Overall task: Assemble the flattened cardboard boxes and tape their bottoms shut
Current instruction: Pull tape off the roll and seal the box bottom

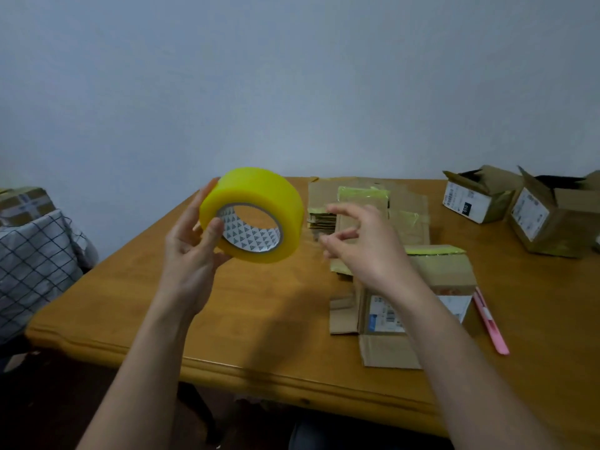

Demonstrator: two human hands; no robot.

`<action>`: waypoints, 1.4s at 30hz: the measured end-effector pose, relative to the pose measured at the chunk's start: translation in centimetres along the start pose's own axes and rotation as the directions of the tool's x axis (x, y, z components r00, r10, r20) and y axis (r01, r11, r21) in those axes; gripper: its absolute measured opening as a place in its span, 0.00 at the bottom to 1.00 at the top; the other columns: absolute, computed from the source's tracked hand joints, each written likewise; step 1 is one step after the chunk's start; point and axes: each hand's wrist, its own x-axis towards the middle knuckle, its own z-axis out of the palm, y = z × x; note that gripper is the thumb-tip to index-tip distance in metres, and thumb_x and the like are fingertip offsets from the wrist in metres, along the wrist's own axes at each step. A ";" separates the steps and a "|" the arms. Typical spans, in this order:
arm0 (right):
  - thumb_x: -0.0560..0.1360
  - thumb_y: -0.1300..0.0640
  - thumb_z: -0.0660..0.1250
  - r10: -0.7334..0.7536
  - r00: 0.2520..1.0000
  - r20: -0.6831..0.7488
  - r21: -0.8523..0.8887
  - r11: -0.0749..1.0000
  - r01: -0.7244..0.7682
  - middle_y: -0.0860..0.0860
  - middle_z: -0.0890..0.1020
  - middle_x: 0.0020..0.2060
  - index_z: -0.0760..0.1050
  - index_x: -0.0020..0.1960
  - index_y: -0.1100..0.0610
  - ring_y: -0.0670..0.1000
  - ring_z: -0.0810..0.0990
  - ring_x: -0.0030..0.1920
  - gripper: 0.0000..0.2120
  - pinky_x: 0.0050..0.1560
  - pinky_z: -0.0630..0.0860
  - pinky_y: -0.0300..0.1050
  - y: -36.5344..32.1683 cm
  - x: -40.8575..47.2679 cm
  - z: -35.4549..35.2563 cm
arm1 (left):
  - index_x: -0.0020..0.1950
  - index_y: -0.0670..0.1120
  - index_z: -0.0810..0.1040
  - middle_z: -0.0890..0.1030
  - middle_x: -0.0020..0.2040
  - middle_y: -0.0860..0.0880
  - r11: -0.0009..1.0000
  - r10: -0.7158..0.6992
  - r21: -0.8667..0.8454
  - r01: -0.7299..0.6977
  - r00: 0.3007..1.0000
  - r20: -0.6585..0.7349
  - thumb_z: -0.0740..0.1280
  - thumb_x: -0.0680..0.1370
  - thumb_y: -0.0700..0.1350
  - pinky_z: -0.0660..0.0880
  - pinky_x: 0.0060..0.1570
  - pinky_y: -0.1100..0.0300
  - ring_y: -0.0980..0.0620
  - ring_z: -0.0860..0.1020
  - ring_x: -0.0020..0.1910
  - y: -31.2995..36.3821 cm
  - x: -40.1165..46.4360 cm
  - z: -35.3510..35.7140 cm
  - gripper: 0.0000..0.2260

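Note:
My left hand [191, 251] holds a large yellow tape roll [259, 203] up above the wooden table [246, 306], thumb hooked into its core and fingers behind it. My right hand [360, 245] hovers just right of the roll, blurred, fingers loosely curled with thumb and forefinger near each other, holding nothing that I can see. Under it lies a pile of flattened cardboard boxes [406, 209] with old yellow tape on them. Nearer me stands a small cardboard box [444, 280] with a shipping label and its flaps spread on the table.
Two assembled cardboard boxes [480, 196] [552, 216] stand open at the table's far right. A pink utility knife [490, 323] lies right of the near box. A chair with checked cloth [35, 264] and a taped parcel [26, 203] stands at the left.

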 end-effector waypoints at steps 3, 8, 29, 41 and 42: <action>0.73 0.60 0.73 0.034 0.997 -0.063 -0.053 0.998 -0.038 0.51 0.76 0.57 0.76 0.62 0.51 0.43 0.83 0.40 0.19 0.34 0.75 0.28 0.4 -0.3 -4.2 | 0.67 0.61 0.74 0.78 0.64 0.50 1.000 -0.004 -0.003 0.004 0.999 0.037 0.69 0.73 0.52 0.80 0.49 0.44 0.45 0.75 0.65 -0.6 -0.1 3.7 0.22; 0.72 0.61 0.74 0.057 0.987 -0.152 -0.115 0.990 -0.075 0.49 0.77 0.48 0.79 0.57 0.51 0.49 0.81 0.47 0.15 0.37 0.77 0.32 2.7 -0.8 -10.1 | 0.68 0.60 0.73 0.78 0.64 0.53 1.000 0.007 0.016 -0.008 0.994 0.110 0.67 0.76 0.45 0.80 0.51 0.42 0.52 0.79 0.60 -1.6 -0.3 10.4 0.22; 0.78 0.47 0.64 0.323 0.916 -0.240 -0.006 0.943 -0.334 0.42 0.81 0.45 0.80 0.49 0.50 0.42 0.78 0.49 0.09 0.47 0.74 0.36 12.6 -2.5 -16.1 | 0.68 0.67 0.69 0.77 0.59 0.67 0.957 -0.010 0.285 -0.057 0.974 0.228 0.65 0.74 0.49 0.80 0.52 0.43 0.53 0.78 0.59 -5.2 -1.6 16.1 0.23; 0.74 0.50 0.71 0.273 0.916 -0.294 0.075 0.962 -0.263 0.50 0.81 0.37 0.75 0.40 0.55 0.51 0.81 0.42 0.10 0.47 0.80 0.56 12.3 -4.1 -12.9 | 0.73 0.71 0.55 0.66 0.72 0.58 0.909 -0.083 0.413 -0.062 0.942 0.324 0.69 0.74 0.38 0.79 0.50 0.64 0.59 0.73 0.63 -5.9 -1.6 15.6 0.40; 0.75 0.51 0.69 0.217 0.924 -0.315 0.035 0.975 -0.218 0.50 0.80 0.37 0.73 0.40 0.54 0.51 0.80 0.41 0.10 0.45 0.80 0.56 12.2 -4.0 -12.8 | 0.74 0.68 0.55 0.69 0.69 0.59 0.908 -0.091 0.417 -0.049 0.946 0.310 0.69 0.74 0.37 0.79 0.48 0.66 0.60 0.74 0.62 -6.1 -1.6 15.7 0.40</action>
